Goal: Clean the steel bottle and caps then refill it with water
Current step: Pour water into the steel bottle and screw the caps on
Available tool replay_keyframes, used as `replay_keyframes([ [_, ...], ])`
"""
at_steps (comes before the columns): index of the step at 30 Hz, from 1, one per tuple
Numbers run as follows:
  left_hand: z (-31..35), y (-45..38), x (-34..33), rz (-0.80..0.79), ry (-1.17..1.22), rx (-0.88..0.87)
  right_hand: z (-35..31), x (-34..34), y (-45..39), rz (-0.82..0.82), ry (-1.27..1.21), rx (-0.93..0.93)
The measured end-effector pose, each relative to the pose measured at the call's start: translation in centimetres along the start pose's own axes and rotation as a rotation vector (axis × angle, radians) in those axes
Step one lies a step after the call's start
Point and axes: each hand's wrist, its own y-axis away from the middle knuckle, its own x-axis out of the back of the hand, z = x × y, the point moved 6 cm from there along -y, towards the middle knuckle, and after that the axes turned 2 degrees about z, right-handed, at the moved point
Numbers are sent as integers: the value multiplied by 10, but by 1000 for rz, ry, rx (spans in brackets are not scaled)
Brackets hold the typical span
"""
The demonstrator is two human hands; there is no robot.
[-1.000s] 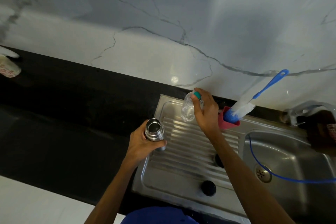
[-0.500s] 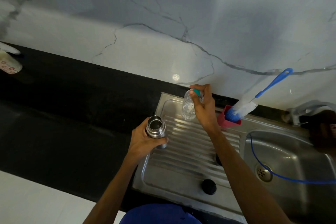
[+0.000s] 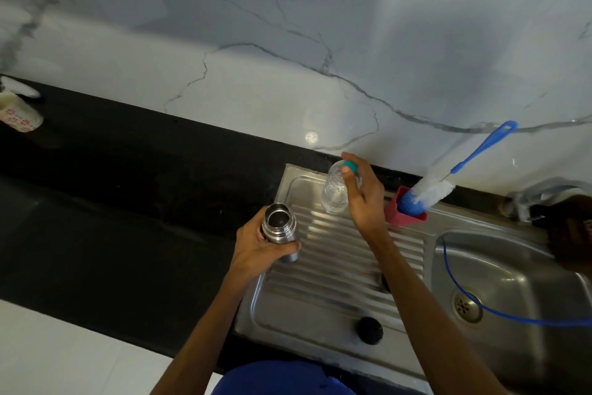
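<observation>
Unmoved: left hand (image 3: 256, 244) grips steel bottle (image 3: 280, 229) | right hand (image 3: 363, 196) holds clear bottle (image 3: 334, 191) | no legible labels

No text, label or number is legible anywhere.

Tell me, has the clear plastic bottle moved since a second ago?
No. The clear plastic bottle sits at the same spot by the sink drainboard's back edge, gripped by the right hand.
</observation>
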Motion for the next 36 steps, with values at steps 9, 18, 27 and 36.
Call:
replay_keyframes([
  [9,2,-2,-4,23,-7,-14,-3,2,-11,25,-76,-8],
  [18,10,-8,-7,32,-18,-34,-5,3,-10,23,-44,4],
  [27,9,4,-7,32,8,-50,-7,18,5,63,53,-136],
  [36,8,30,-26,-40,52,-67,47,132,130,4,461,-252],
])
